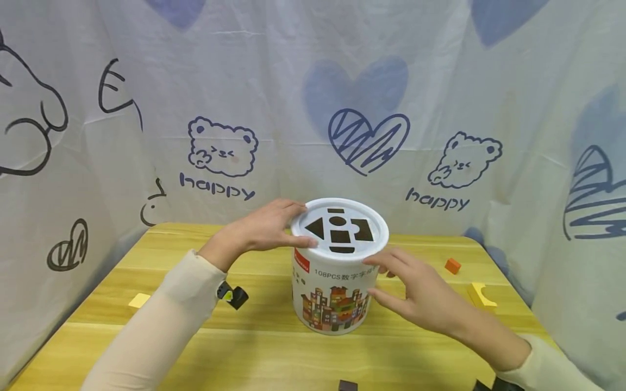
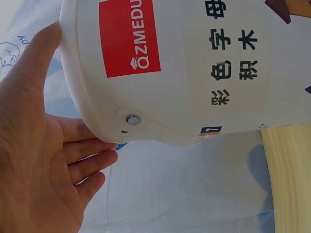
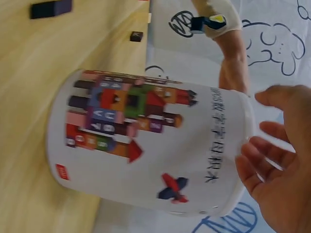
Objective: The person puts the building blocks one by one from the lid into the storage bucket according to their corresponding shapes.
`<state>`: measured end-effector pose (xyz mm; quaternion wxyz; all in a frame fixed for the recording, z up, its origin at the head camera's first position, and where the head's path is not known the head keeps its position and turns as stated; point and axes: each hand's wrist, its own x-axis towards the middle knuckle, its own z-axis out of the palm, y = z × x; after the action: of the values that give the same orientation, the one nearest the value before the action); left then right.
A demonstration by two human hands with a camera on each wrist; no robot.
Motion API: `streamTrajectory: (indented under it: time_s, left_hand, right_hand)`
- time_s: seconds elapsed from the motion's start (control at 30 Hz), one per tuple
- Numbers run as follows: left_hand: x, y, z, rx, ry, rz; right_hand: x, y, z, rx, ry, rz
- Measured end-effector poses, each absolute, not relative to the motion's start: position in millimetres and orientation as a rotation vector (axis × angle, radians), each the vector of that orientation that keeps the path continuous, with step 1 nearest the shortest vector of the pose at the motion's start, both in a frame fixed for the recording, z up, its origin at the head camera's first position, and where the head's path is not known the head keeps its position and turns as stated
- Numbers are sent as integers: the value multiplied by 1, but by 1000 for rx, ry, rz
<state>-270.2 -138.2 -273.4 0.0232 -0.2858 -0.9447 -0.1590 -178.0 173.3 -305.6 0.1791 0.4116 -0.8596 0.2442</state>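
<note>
A white round bucket (image 1: 337,307) printed with colourful toy blocks stands upright on the table. Its white lid (image 1: 361,248) has several dark shaped cutouts, among them a triangle and an oval. At the lid's left edge rests my left hand (image 1: 266,227), its thumb on the near part of the rim and its fingers toward the far side. The left wrist view shows those fingers (image 2: 92,162) fairly straight against the rim. My right hand (image 1: 415,288) is at the lid's right front edge, fingertips at the rim, thumb apart from them. Loosely bent fingers (image 3: 265,160) show in the right wrist view.
On the wooden table (image 1: 235,347), an orange block (image 1: 452,265) and a yellow arched block (image 1: 483,296) lie to the right. A flat yellow piece (image 1: 139,300) is at the left, a dark block (image 1: 348,385) near the front. A printed curtain (image 1: 293,98) hangs behind.
</note>
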Motion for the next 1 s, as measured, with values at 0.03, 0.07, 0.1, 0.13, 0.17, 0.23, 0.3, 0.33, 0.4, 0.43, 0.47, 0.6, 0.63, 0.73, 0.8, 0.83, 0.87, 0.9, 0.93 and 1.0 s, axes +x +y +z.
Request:
streamTrajectory:
  time_s: [0.03, 0.07, 0.1, 0.13, 0.17, 0.23, 0.3, 0.33, 0.4, 0.43, 0.47, 0.6, 0.63, 0.73, 0.8, 0.83, 0.87, 0.9, 0.93, 1.0]
  left_hand:
    - [-271, -138, -273, -885, -2924, -491]
    - [-271, -138, -273, -887, -2922, -491]
    - [-271, -138, -273, -890, -2919, -490]
    - [-271, -139, -273, -893, -2918, -490]
    - [-271, -139, -273, -894, -2917, -491]
    - [-272, -139, -273, -898, -2915, -489]
    - [-272, -139, -274, -899, -2916, -491]
    - [-272, -139, -274, -897, -2917, -491]
    - [-272, -139, -274, -894, -2919, -491]
    - [-271, -139, -274, -892, -2919, -490]
    - [-271, -139, -274, -891, -2921, -489]
    - [-270, -139, -273, -882, -2933, -487]
    - [-270, -139, -273, -880, -2935, -488]
    - [-270, -139, -273, -872, -2941, -495]
    - [-270, -138, -274, -874, -2937, -497]
    - [-271, -138, -274, -873, -2937, -499]
    - [-271, -139, -274, -872, -2937, -499]
    - [-271, -139, -275, -872, -2937, -499]
    - [-271, -139, -275, -870, -2938, -498]
    - [-271, -140, -275, -869, -2938, -511]
  right_hand:
    - [-176, 175, -309, 1185, -2441, 704]
    - [-175, 176, -313, 1202, -2451, 709]
    - [-174, 177, -317, 1216, -2462, 709]
    - [-172, 179, -322, 1232, -2478, 714]
    - [-171, 180, -326, 1241, -2494, 710]
    - [-169, 182, -335, 1270, -2517, 705]
    - [-167, 183, -344, 1296, -2541, 702]
    - [-166, 183, -349, 1308, -2556, 713]
    - [-164, 184, -358, 1342, -2565, 723]
    - [-163, 184, -363, 1350, -2585, 740]
    - [-162, 184, -367, 1362, -2601, 757]
    - [-160, 184, -384, 1409, -2651, 820]
    - [-159, 183, -388, 1412, -2672, 833]
    - [-156, 181, -398, 1442, -2708, 818]
    - [-155, 180, -404, 1476, -2728, 819]
    - [-155, 179, -407, 1494, -2739, 819]
    - [-156, 178, -409, 1519, -2745, 827]
    - [-156, 178, -412, 1541, -2753, 847]
    - [-157, 177, -414, 1558, -2771, 873]
    - [-156, 175, -417, 1558, -2829, 908]
